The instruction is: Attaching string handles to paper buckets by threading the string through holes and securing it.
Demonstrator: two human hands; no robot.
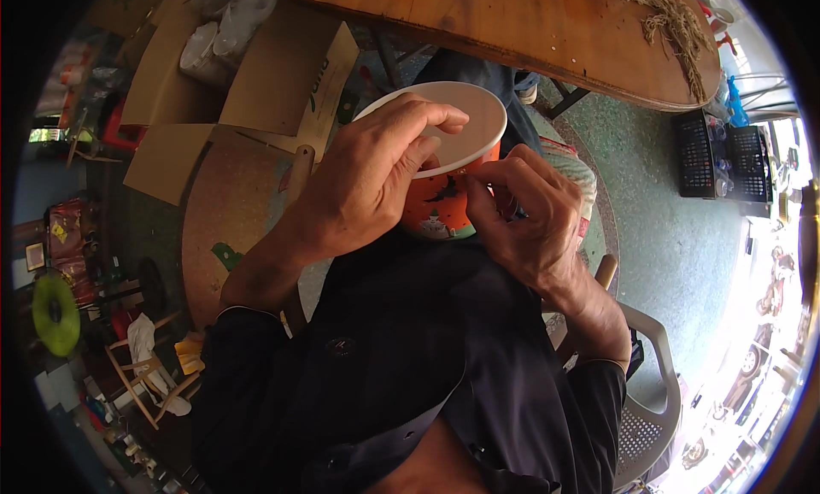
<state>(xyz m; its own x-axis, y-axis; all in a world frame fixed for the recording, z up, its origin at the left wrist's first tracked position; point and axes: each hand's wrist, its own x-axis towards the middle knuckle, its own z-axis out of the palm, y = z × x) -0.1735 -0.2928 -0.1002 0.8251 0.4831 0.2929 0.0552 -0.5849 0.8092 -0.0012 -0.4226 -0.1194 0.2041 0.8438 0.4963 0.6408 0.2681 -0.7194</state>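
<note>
An orange bucket (436, 205) with a white rim and dark, Halloween-like pictures rests at my lap, its pale inside facing up. My left hand (363, 165) reaches over its left side. The index finger arches above the opening, while the thumb and another fingertip close at the near rim, apparently gripping it. Against the bucket's right outer wall is my right hand (534, 208), thumb and index finger pinched just below the rim. Whatever lies in that pinch is too small or hidden to name.
A wooden table (512, 32) stands ahead, with a bundle of frayed fibres (666, 24) on its right. Open cardboard boxes (278, 75) sit at the left, near white plastic cups (205, 54). Black crates (726, 156) and a plastic chair (653, 408) are at the right.
</note>
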